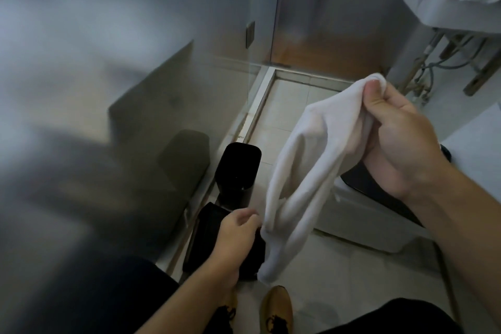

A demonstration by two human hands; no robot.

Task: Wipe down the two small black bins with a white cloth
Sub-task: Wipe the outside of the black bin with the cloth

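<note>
Below the left hand (238,228), nearer than the raised right hand (401,138), the near bin (206,238) is found, lying along the floor; the far bin (237,171) stands beyond. The cloth (306,171) is gripped by the right, its lower end pinched by the left.

The cloth (303,168) is white and soft, hanging in a long loose loop, bunched at the top and trailing down to a crumpled end beside the near bin (206,238). Its lower end hangs just in front of that bin's right edge. Both bins are small, black and smooth with rounded corners. The far bin (238,168) stands upright on the pale tiled floor, open top showing a dark inside. The near bin sits just this side of it, close along the glass partition, tilted so its flat dark side faces up; whether the two touch is hard to tell
</note>
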